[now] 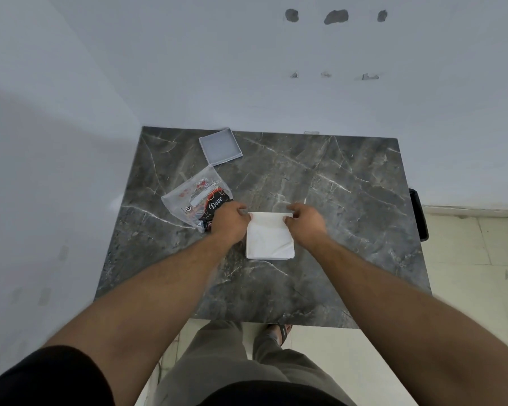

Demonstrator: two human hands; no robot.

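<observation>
The white paper napkin (269,238) is being kept flat near the middle of the bench (335,186), well apart from all four edges, presumably so that it is being reached squarely from the near edge. Its far edge is being pinched at both far corners: the left corner by the left hand (229,221), the right corner by the right hand (304,222). The fingers (289,219) are being held narrow, curled with the thumbs onto the paper, and nothing else is being carried. A grip at both corners is probably being used so that the far edge is being raised evenly and a straight fold is being made; the near part is being left on the bench as an anchor.

A clear plastic bag (185,197) with a dark Dove pack (214,205) inside is lying towards the left edge, and a shallow square lid (220,146) is lying near the far left corner, both apparently being kept out of the folding area.

The near end of the bag is being covered by the left hand. The napkin's far corners are being hidden under the fingertips, so whether one sheet or several are being gripped cannot be told. A black object (419,215) at the right edge is being cut off by the bench and cannot be identified.
</observation>
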